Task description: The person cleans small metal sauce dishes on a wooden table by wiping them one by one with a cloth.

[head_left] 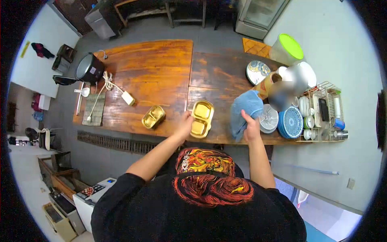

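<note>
My left hand (185, 124) is closed on the left edge of a gold divided tray (202, 117) with two compartments, which is at the table's near edge. I cannot tell whether the tray rests on the wood or is raised slightly. Farther left lies another gold divided tray (153, 117), apart from both hands. A blue cloth (248, 105) hangs bunched in my right hand (252, 128), its thumb over the fabric and the other fingers mostly hidden. Just right of the cloth sit clear glass bowls or plates (269, 118).
Blue patterned plates (293, 121) are stacked by a wire dish rack (322, 115) holding cups. A patterned plate (258, 71) and a lime-lidded bin (287, 50) are behind. Leftward on the wooden table (149, 68) are a rice cooker (89, 67) and a white power strip (128, 98).
</note>
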### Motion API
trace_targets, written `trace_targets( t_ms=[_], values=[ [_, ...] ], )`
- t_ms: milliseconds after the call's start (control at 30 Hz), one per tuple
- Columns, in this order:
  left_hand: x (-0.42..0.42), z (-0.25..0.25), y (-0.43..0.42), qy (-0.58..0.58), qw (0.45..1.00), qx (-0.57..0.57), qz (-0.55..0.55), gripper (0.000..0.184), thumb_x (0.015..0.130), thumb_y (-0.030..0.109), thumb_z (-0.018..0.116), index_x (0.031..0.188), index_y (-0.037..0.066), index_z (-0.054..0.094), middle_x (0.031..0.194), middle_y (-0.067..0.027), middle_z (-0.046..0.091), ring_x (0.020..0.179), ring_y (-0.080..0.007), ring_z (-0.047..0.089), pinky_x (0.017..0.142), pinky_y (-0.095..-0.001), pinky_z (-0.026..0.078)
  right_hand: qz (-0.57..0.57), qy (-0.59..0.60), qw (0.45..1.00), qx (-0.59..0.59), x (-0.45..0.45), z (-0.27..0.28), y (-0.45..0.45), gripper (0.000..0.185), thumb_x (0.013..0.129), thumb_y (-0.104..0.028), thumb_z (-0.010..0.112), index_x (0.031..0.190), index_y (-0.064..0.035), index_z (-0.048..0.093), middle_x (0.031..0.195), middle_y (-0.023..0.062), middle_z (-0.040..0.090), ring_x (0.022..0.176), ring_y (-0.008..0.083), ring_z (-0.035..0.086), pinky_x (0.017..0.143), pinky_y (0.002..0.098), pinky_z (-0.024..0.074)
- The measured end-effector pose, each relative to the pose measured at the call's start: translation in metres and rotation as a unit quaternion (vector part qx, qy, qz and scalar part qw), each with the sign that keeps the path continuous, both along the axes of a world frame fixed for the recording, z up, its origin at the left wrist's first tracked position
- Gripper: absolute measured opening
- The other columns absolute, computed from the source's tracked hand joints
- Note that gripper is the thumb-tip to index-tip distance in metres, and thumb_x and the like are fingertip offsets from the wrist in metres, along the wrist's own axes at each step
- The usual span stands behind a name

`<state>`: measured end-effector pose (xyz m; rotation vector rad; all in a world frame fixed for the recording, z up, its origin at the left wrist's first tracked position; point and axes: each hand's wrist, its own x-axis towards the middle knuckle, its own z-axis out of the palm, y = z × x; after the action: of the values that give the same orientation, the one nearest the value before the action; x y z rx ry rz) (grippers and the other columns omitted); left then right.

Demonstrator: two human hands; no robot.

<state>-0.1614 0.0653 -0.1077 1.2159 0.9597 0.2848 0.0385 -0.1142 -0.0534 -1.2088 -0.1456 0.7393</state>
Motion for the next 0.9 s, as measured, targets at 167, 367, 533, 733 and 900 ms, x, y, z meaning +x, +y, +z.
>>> trace_targets(
  t_ms=[167, 367, 533, 733, 900],
  values=[
    [-0.032, 0.089, -0.008, -0.122, 0.983, -0.131, -0.047, 0.019, 0.093, 0.013, 0.048, 0.106, 0.004, 0.058, 0.094, -0.0082, 0.061, 0.079, -0.0145, 0.057, 0.070, -0.0253, 0.049, 0.193, -0.134, 0.972, 0.016, -0.020, 0.025, 0.040, 0.056, 0.079, -0.011, 0.075, 0.130, -0.0012, 0.055, 0.118, 0.0123, 0.066, 0.105, 0.0251, 0.063, 0.096, 0.0388, 0.0477],
    [-0.057, 0.120, -0.020, -0.182, 0.980, -0.053, 0.052, 0.037, 0.097, 0.021, 0.049, 0.129, 0.003, 0.054, 0.113, -0.0113, 0.063, 0.096, -0.0170, 0.062, 0.082, -0.0268, 0.053, 0.376, -0.450, 0.795, 0.154, -0.048, 0.057, 0.096, 0.034, 0.094, -0.034, 0.056, 0.110, -0.0066, 0.069, 0.133, 0.0110, 0.059, 0.108, 0.0227, 0.059, 0.095, 0.0349, 0.0451],
    [-0.090, 0.103, -0.001, -0.147, 0.988, -0.013, 0.035, 0.028, 0.099, 0.020, 0.048, 0.122, 0.004, 0.052, 0.107, -0.0067, 0.060, 0.093, -0.0138, 0.058, 0.082, -0.0259, 0.048, 0.391, -0.382, 0.835, -0.061, -0.104, 0.063, 0.115, 0.024, 0.088, -0.024, 0.062, 0.076, -0.0044, 0.067, 0.145, 0.0144, 0.048, 0.126, 0.0298, 0.046, 0.101, 0.0376, 0.0378],
    [-0.118, 0.045, 0.013, -0.181, 0.982, 0.035, 0.050, 0.018, 0.102, 0.023, 0.047, 0.105, 0.007, 0.050, 0.092, -0.0022, 0.052, 0.083, -0.0100, 0.045, 0.078, -0.0227, 0.038, 0.203, -0.467, 0.858, -0.060, -0.143, 0.023, 0.134, 0.032, 0.076, -0.016, 0.076, 0.097, -0.0105, 0.053, 0.124, 0.0141, 0.051, 0.109, 0.0305, 0.051, 0.094, 0.0376, 0.0422],
    [-0.121, 0.049, 0.014, -0.211, 0.976, 0.002, 0.062, 0.023, 0.103, 0.028, 0.042, 0.105, 0.007, 0.051, 0.095, -0.0029, 0.055, 0.085, -0.0099, 0.048, 0.080, -0.0229, 0.039, 0.310, -0.387, 0.865, -0.080, -0.135, 0.047, 0.125, 0.032, 0.076, -0.009, 0.074, 0.096, -0.0110, 0.049, 0.117, 0.0101, 0.053, 0.106, 0.0275, 0.050, 0.096, 0.0361, 0.0400]
  ],
)
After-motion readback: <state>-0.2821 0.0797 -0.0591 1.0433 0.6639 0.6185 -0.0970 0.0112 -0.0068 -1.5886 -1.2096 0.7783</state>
